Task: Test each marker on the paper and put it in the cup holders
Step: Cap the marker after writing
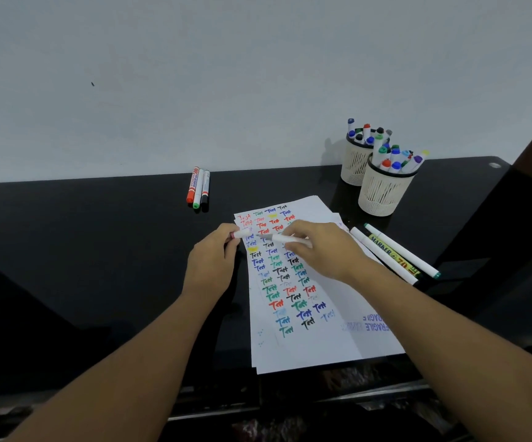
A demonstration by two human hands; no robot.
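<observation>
A white paper sheet (328,339) covered with coloured "Test" marks lies on the black table (98,250). My right hand (322,250) grips a white marker (287,239) over the upper part of the sheet, tip pointing left. Just left of it, my left hand (212,263) pinches the marker's white cap (240,234) at the sheet's left edge; cap and marker are apart. Two cream mesh cup holders, the nearer (382,193) and the farther (354,167), stand at the back right, both full of markers.
Three markers (198,189) with red, green and black caps lie side by side near the wall. Three more markers (395,253) lie right of the paper, below the cups. A pale wall (226,74) backs the table; its front edge is near me.
</observation>
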